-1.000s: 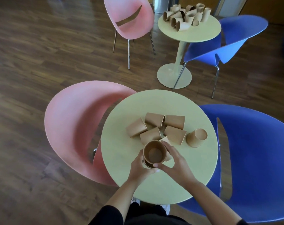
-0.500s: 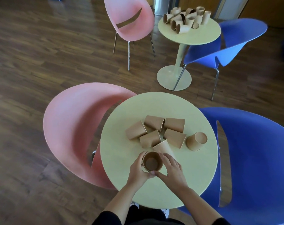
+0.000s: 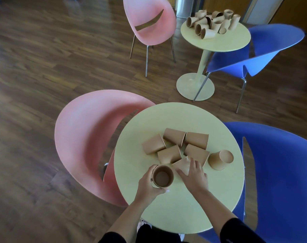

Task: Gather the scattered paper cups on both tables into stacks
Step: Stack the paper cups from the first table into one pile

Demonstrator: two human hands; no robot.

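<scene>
On the near round table (image 3: 170,213) my left hand (image 3: 147,185) grips an upright stack of brown paper cups (image 3: 162,176), seen from above. My right hand (image 3: 193,176) lies on a tipped cup (image 3: 182,163) just right of the stack, fingers spread over it. Several more brown cups (image 3: 173,146) lie on their sides in a cluster behind. One cup (image 3: 220,159) lies apart at the right. The far round table (image 3: 224,41) holds a heap of several scattered cups (image 3: 212,23).
A pink chair (image 3: 86,141) stands left of the near table, a blue chair (image 3: 279,172) right of it. Another pink chair (image 3: 149,23) and blue chair (image 3: 258,55) flank the far table. Dark wood floor lies between.
The stack has come down from in front of me to the table. My right hand has left the stack and moved right onto the tipped cup beside it.
</scene>
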